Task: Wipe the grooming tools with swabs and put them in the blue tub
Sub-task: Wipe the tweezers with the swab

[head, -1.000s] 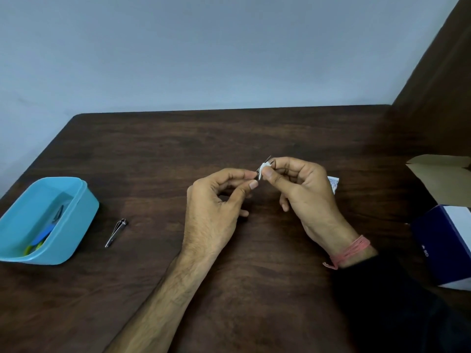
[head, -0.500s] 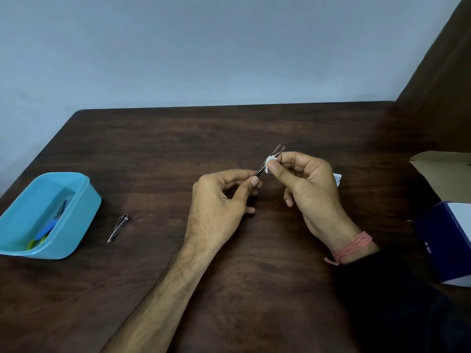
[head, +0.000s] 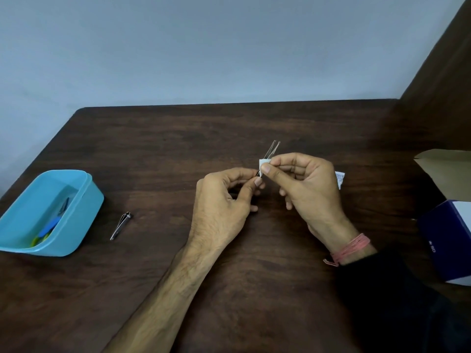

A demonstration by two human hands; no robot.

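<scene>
Since a second ago, more of the tweezers (head: 272, 150) has come out past the white swab (head: 263, 164): their two thin prongs now stick up and away from you above your right thumb, where earlier only a short tip showed. Your hands sit in much the same spot above the middle of the table (head: 178, 138).

Your left hand (head: 224, 202) pinches the near end of the tweezers between thumb and forefinger. Your right hand (head: 304, 186) pinches the swab, folded around the tweezers' shaft, between thumb and forefinger, with the other fingers curled in. A torn white wrapper (head: 340, 179) peeks out from behind that hand; whether it lies on the table or is held you cannot tell.

The blue tub (head: 84, 200) stands at the table's left edge with a blue-handled tool (head: 52, 224) and something yellow-green lying inside. A metal nail clipper (head: 121, 225) lies on the table just right of the tub, apart from it. At the right edge stands an open box (head: 448, 238), dark blue and white.
</scene>
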